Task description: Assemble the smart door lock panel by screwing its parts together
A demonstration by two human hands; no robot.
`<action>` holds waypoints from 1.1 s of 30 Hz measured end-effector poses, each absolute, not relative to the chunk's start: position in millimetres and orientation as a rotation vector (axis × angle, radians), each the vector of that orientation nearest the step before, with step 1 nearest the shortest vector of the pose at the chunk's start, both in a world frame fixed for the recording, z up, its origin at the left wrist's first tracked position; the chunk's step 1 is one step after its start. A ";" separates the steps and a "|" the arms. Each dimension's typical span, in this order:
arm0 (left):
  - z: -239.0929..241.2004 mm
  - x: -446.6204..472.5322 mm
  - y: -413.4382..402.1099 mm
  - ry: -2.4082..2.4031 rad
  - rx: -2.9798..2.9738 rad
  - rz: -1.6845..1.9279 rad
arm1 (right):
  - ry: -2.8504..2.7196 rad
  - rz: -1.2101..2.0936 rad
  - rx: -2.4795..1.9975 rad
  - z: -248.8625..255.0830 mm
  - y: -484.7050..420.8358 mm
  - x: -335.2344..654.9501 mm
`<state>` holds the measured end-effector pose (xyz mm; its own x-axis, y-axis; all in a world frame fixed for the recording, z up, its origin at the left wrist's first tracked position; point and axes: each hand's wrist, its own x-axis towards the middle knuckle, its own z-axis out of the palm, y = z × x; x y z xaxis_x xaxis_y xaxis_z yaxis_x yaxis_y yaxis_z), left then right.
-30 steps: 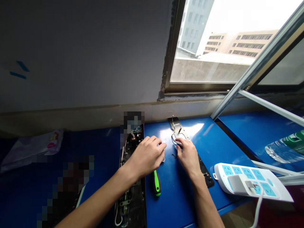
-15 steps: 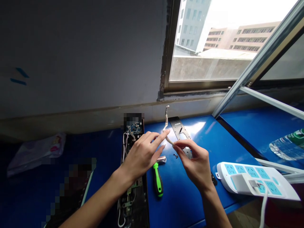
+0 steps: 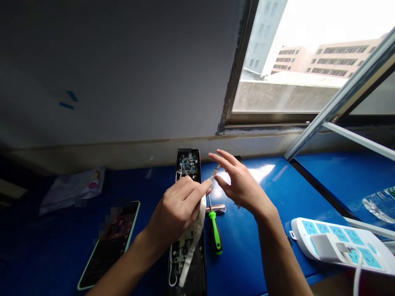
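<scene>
My left hand is closed, pinching a flat white cable between thumb and fingers. The cable's long tail hangs down over an opened black device casing, and its short upper end points up toward my right hand. That hand is open, fingers spread, thumb close beside the cable's tip; whether they touch I cannot tell. A blue circuit board with thin wires shows at the casing's far end. Right of the casing lies a green-and-black screwdriver, its shaft by a shiny coppery cylinder.
A phone lies left of the casing, with a plastic packet behind it. At right are a white power strip with a plugged-in adapter, a clear bottle and a slanted metal frame. Small dark screws lie partly behind my right hand.
My right hand has let go of the cable and its fingers have spread. My left hand now grips the cable, whose tail hangs down over the casing. The view has shifted left.
</scene>
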<state>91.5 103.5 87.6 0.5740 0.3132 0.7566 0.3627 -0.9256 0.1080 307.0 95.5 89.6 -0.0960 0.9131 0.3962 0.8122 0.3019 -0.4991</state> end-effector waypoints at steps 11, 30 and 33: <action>96.8 79.6 104.9 -0.785 -2.579 -1.318 | -2.103 0.038 -1.522 121.1 116.3 287.4; 37.8 68.7 131.4 -1.275 -2.491 -1.681 | -1.970 0.443 -1.408 103.1 140.2 293.8; 18.5 61.4 132.7 -1.520 -2.509 -1.667 | -1.936 0.533 -1.401 101.2 141.0 290.5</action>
